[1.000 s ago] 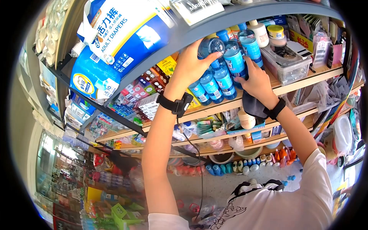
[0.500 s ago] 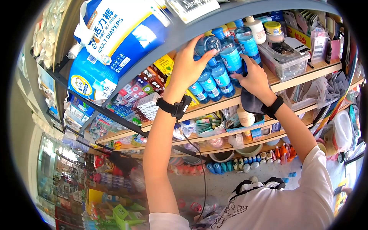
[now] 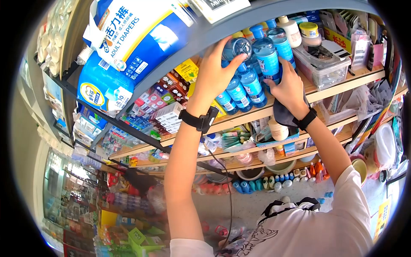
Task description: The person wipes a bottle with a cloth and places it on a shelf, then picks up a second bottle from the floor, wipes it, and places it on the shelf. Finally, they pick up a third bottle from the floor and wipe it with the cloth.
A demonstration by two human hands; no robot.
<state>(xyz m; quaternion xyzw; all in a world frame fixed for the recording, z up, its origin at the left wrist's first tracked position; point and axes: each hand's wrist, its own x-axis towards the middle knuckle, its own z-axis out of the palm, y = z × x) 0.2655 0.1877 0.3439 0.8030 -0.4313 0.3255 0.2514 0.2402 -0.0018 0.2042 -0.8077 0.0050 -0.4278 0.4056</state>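
Note:
My left hand (image 3: 216, 73) is raised to the upper wooden shelf (image 3: 342, 81) and grips a blue bottle (image 3: 236, 46) by its base, tilted above the row. My right hand (image 3: 290, 88) wraps around another blue bottle (image 3: 266, 55) standing upright among several blue bottles (image 3: 246, 90) on that shelf. A dark cloth (image 3: 284, 116) hangs below my right palm, held against it. Both wrists carry black bands.
Packs of adult diapers (image 3: 132, 38) lie on the grey top shelf (image 3: 239, 25). A clear plastic box (image 3: 325, 64) and jars stand right of the bottles. Lower shelves hold small boxes, tubes and bowls. More small bottles line the floor edge.
Both hands and the bottles they hold sit slightly higher and further right in view. The grips are the same.

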